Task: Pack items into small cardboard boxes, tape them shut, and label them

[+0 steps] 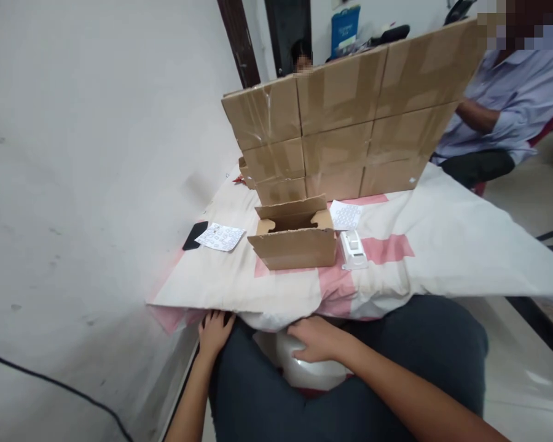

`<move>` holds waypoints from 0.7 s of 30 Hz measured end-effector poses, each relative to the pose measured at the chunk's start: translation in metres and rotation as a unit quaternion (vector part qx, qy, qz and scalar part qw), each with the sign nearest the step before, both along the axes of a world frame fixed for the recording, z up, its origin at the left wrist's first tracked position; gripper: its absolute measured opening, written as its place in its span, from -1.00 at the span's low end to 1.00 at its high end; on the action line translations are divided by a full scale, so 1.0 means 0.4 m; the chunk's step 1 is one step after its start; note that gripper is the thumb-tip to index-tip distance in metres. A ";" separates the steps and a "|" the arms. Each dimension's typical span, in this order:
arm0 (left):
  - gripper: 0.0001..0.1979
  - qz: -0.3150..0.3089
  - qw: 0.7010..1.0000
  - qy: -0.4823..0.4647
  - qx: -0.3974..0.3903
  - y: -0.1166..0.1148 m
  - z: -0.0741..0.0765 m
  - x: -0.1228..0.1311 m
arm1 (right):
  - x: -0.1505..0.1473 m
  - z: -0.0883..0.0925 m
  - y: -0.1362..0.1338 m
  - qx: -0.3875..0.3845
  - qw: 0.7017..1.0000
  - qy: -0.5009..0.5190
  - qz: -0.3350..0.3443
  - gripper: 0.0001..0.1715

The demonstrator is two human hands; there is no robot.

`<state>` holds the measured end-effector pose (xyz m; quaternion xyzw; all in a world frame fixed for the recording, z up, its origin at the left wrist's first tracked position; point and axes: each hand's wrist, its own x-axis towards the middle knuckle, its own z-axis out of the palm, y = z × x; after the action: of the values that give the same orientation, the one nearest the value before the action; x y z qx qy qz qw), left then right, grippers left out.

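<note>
My left hand (214, 333) rests at the near left edge of the cloth-covered table, beside my knee, with its fingers apart and nothing in it. Between my thighs is a shiny, whitish bundle that looks like plastic (311, 371). My right hand (320, 339) is closed on its upper part, just under the table edge; the fingertips are partly hidden. An open cardboard box (299, 248) stands on the table ahead of my hands, flaps up. To its right lies a white tape dispenser-like device (352, 248).
A large taped cardboard panel (336, 129) stands upright behind the box. Printed paper sheets (221, 237) and a black phone-like object (195, 236) lie on the left. The wall (96, 184) is close on that side. A seated person (511, 110) is at right.
</note>
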<state>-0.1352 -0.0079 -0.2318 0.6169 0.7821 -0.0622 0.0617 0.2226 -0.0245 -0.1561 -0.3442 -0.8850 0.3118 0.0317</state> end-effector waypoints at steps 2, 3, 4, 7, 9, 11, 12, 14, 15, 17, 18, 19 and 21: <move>-0.50 -0.014 1.000 0.016 -0.011 0.061 0.013 0.027 | 0.004 0.010 -0.008 0.027 1.000 -0.010 -0.003 -0.54; -0.51 -0.027 0.999 0.024 -0.017 0.083 0.021 0.042 | 0.006 0.019 -0.011 0.037 0.999 -0.007 -0.006 -0.52; -0.50 -0.045 0.998 0.029 -0.022 0.098 0.031 0.057 | 0.009 0.030 -0.013 0.044 0.999 0.000 -0.011 -0.50; -0.47 -0.114 0.992 0.028 -0.054 0.098 0.059 0.111 | 0.018 0.073 -0.014 0.055 0.998 0.028 -0.025 -0.52; -0.47 -0.165 0.982 0.014 -0.095 0.069 0.074 0.159 | 0.026 0.100 -0.010 0.057 0.997 0.040 -0.037 -0.58; -0.49 -0.217 0.965 -0.012 -0.149 0.025 0.083 0.214 | 0.035 0.123 -0.008 0.056 0.996 0.042 -0.052 -0.64; -0.51 -0.244 0.952 -0.029 -0.182 0.002 0.084 0.243 | 0.039 0.132 -0.007 0.055 0.996 0.041 -0.060 -0.65; -0.52 -0.294 0.920 -0.064 -0.250 -0.038 0.080 0.301 | 0.047 0.148 -0.008 0.057 0.995 0.038 -0.074 -0.68; -0.53 -0.317 0.902 -0.082 -0.282 -0.054 0.075 0.328 | 0.051 0.156 -0.008 0.059 0.995 0.037 -0.077 -0.69; -0.50 -0.359 0.871 -0.109 -0.317 -0.071 0.058 0.373 | 0.059 0.177 -0.006 0.063 0.994 0.040 -0.076 -0.70; -0.48 -0.377 0.861 -0.116 -0.321 -0.072 0.047 0.390 | 0.061 0.192 -0.004 0.066 0.994 0.049 -0.073 -0.71; -0.46 -0.393 0.854 -0.120 -0.320 -0.071 0.034 0.402 | 0.061 0.213 -0.001 0.070 0.993 0.066 -0.071 -0.71; -0.51 -0.420 0.842 -0.143 -0.307 -0.062 0.004 0.418 | 0.056 0.273 0.003 0.085 0.985 0.134 -0.065 -0.72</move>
<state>0.0319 -0.0328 -0.2303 0.8381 0.3711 -0.2297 0.3273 0.2450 -0.0232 -0.0471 -0.3522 -0.8718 0.2761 0.1994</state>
